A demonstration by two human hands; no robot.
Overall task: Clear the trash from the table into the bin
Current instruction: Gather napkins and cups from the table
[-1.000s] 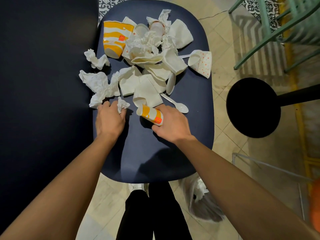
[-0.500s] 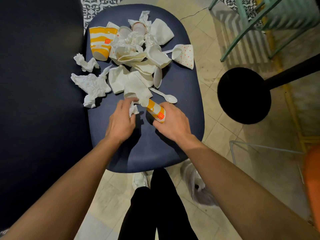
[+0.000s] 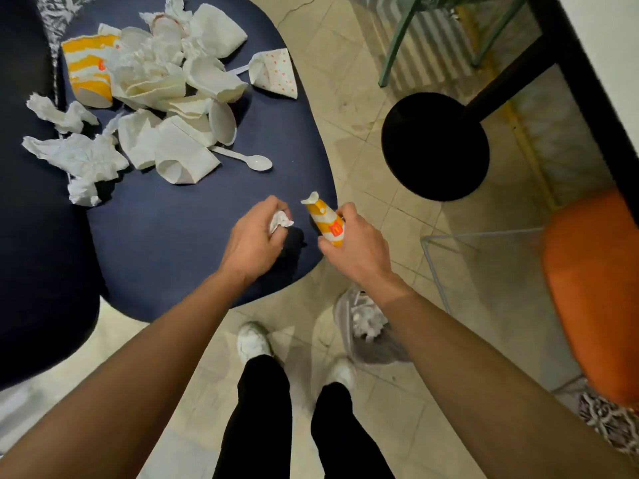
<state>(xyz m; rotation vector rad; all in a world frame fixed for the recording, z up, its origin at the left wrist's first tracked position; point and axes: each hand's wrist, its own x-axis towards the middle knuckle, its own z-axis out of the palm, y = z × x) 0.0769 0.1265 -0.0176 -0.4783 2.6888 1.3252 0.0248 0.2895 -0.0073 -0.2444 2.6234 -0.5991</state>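
Head camera: the left hand (image 3: 254,242) holds a small scrunched napkin (image 3: 280,221), with its fingers curled round it. The right hand (image 3: 356,250) grips a squashed orange and white cup (image 3: 326,221), fingers wrapped round its lower part. Both hands are by the near edge of the dark table (image 3: 173,243), most likely so the trash can go to the bin (image 3: 377,350). The bin sits on the floor just under the right arm, which hides part of it, and has white paper inside. More trash waits further back on the table: a pile of cups and napkins (image 3: 166,84) and a white spoon (image 3: 249,160). A black round stand (image 3: 435,146) and an orange seat (image 3: 594,292) are near, but I think the way down to the bin is free.
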